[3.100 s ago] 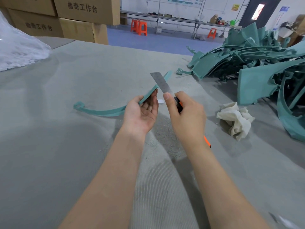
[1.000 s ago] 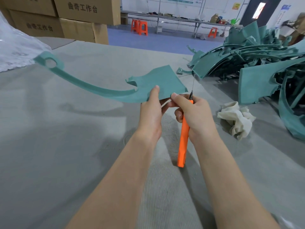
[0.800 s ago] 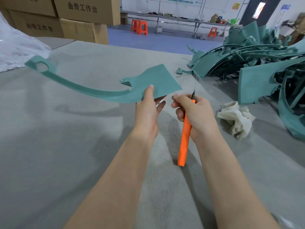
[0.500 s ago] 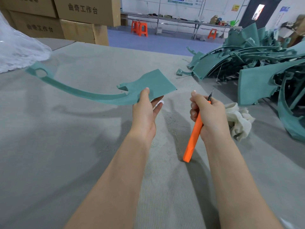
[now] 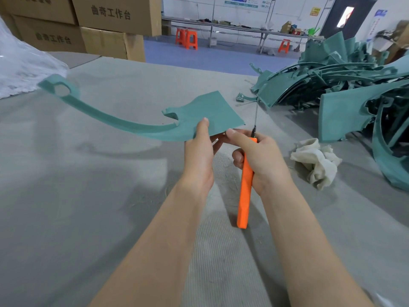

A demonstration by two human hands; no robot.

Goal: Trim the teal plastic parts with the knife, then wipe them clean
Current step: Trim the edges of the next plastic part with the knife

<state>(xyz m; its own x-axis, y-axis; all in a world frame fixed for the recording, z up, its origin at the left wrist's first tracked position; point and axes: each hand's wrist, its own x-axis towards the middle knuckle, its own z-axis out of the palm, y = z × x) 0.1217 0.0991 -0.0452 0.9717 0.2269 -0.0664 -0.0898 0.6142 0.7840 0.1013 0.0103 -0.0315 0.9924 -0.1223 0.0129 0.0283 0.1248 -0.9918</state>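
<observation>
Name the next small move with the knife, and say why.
Probably draw the knife along the right edge of the teal part: the left hand pinches its wide end, and the right hand grips the knife upright, just beside that edge's near corner.

Grey felt-covered worktable (image 5: 88,196) fills the lower frame, ribbed patch in the middle, soft shadows, even indoor light. Stacked cardboard boxes (image 5: 115,16) at 11 o'clock, black Chinese print on the sides. Crumpled clear plastic sheeting (image 5: 20,69) at 10 o'clock on the table edge. Blue floor (image 5: 199,60) beyond the table at 12 o'clock. Two orange stools (image 5: 187,38) at 12 o'clock, a third orange stool (image 5: 284,45) at 1 o'clock. Long metal bench (image 5: 232,28) along the white wall (image 5: 188,7), clutter on top, green watering can (image 5: 313,31) at its right end. Poster (image 5: 241,2) on the wall. Dark door (image 5: 345,16) at 1 o'clock with a bright pane, yellow sign (image 5: 315,11) beside it.
</observation>
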